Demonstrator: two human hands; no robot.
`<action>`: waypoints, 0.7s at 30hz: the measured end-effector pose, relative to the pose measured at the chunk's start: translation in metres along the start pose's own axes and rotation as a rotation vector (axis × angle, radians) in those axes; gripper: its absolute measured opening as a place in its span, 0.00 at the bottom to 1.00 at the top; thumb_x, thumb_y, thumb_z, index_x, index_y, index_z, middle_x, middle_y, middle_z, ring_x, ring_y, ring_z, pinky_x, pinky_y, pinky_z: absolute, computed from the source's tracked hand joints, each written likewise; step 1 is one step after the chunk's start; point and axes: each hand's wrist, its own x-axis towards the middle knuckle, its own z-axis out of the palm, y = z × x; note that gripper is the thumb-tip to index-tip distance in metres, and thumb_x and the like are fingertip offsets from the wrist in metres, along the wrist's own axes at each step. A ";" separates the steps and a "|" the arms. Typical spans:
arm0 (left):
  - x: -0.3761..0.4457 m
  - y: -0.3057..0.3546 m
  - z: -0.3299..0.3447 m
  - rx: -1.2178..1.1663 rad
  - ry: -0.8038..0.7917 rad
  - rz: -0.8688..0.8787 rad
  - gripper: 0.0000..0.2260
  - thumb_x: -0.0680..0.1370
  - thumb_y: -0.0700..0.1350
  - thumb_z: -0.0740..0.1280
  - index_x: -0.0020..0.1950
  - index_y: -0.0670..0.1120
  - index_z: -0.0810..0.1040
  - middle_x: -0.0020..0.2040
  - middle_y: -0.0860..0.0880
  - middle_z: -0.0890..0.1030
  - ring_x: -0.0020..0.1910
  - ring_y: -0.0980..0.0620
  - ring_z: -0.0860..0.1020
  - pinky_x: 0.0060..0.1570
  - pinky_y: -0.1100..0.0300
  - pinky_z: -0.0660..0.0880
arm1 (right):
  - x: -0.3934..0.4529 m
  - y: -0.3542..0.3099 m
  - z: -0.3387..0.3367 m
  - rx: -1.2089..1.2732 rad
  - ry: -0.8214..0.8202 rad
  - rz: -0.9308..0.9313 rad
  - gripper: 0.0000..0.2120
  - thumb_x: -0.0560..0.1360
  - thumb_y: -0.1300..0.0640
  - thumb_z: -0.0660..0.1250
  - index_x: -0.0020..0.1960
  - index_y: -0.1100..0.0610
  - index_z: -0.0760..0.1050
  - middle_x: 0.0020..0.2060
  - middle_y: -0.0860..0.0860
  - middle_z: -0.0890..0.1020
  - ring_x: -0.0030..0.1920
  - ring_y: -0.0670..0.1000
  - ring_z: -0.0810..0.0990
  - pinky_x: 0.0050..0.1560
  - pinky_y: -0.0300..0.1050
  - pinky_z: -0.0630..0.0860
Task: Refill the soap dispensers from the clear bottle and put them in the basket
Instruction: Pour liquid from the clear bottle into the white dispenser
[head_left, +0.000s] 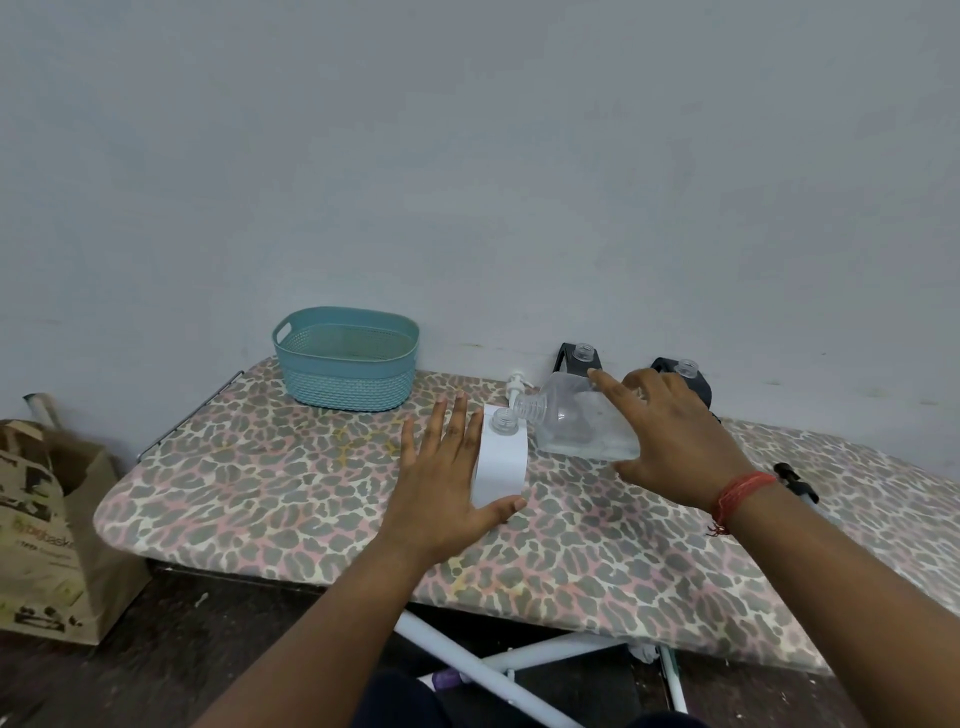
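Both hands spread, left hand beside white dispenser, right hand gripping tilted clear bottle

A teal basket sits on a board cover of grey, pink and cream leopard spots, with a white dispenser, two black ones, a clear bottle, and a brown paper bag.

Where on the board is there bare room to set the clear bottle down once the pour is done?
Free: the board between the basket and its near edge, left of the left hand. Crowded: the far right by the wall, where the clear bottle, two black dispensers and a loose pump cluster beside the white dispenser.
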 end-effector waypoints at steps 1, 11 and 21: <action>0.000 0.000 0.000 0.004 0.000 0.000 0.50 0.73 0.80 0.46 0.84 0.49 0.38 0.84 0.49 0.37 0.81 0.49 0.33 0.78 0.36 0.36 | 0.001 0.001 -0.001 -0.011 -0.004 -0.003 0.50 0.64 0.45 0.77 0.80 0.46 0.55 0.62 0.52 0.73 0.59 0.55 0.71 0.60 0.49 0.73; 0.000 0.000 0.002 0.012 0.022 0.009 0.50 0.74 0.80 0.46 0.84 0.49 0.39 0.84 0.48 0.38 0.82 0.49 0.34 0.78 0.35 0.37 | 0.005 0.002 -0.011 -0.069 -0.041 -0.017 0.50 0.65 0.45 0.75 0.80 0.44 0.52 0.64 0.52 0.71 0.62 0.55 0.71 0.61 0.48 0.72; 0.000 0.000 0.002 0.034 0.045 0.007 0.50 0.74 0.80 0.47 0.84 0.48 0.41 0.84 0.47 0.39 0.82 0.47 0.36 0.77 0.34 0.39 | 0.009 0.004 -0.017 -0.105 -0.061 -0.040 0.50 0.66 0.42 0.75 0.80 0.43 0.50 0.66 0.52 0.70 0.63 0.55 0.70 0.61 0.48 0.72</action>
